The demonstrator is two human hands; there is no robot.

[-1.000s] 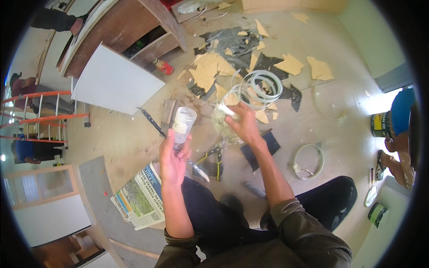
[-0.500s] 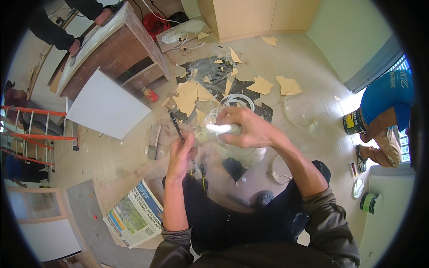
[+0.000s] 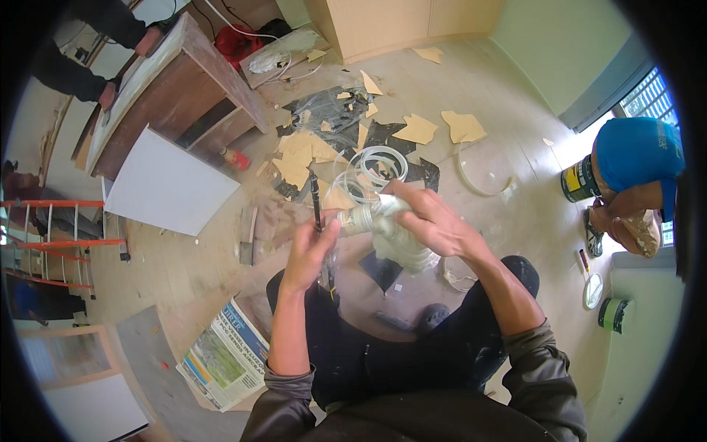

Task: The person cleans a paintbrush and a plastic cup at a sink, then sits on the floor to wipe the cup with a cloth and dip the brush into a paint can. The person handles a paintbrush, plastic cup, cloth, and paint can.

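In front of me, my left hand is closed round a thin black rod-like tool, which points away from me. Beside its thumb is a small pale cylinder with a ribbed end; whether the thumb grips it or only touches it, I cannot tell. My right hand is closed on a whitish wad that meets the ribbed end; its kind is unclear. Below that hand lies a pale, ribbed bundle, partly covered by my fingers. A coil of clear tubing lies on the floor beyond.
Torn tan sheets and black plastic litter the floor ahead. A newspaper lies at lower left. A white panel leans against a wooden cabinet, where another person's feet stand. An orange ladder and a crouching person flank me.
The whitish wad and the pale cylinder now show more clearly between my hands. My left hand has shifted right with the black tool, which stands more upright. My right hand has moved slightly right.
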